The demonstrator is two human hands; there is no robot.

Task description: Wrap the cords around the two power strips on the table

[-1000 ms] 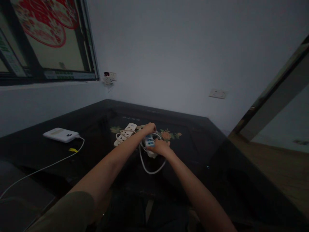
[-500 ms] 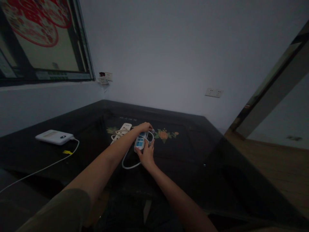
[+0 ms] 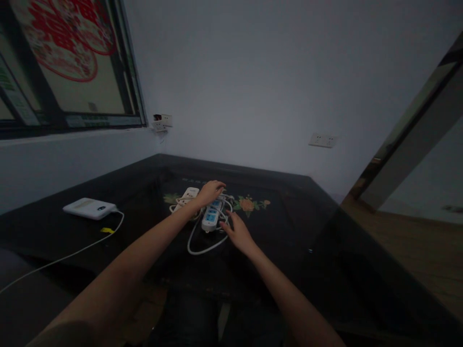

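A white power strip with blue sockets (image 3: 211, 218) lies lengthwise on the dark table, its white cord (image 3: 204, 252) looped around and over it. My left hand (image 3: 212, 191) is over the strip's far end, fingers stretched to the right and holding nothing I can see; it partly hides that end. To the right of the strip is my right hand (image 3: 239, 234), open, thumb and fingers apart beside the cord loops. Whether its fingertips touch the cord I cannot tell. A second, cream power strip (image 3: 191, 192) with its cord bundled around it sits to the left, partly behind my left wrist.
On the table's left stands a white box-shaped device (image 3: 88, 208) with a white cable running off the near left edge. A yellow tag (image 3: 107, 230) is by that cable. Wall sockets (image 3: 323, 140) are on the back wall; a window (image 3: 90, 62) is at upper left.
My right hand has let go of the blue-socketed power strip and moved right, its fingers opening. My left hand has shifted slightly left and its fingers have come off the cord.
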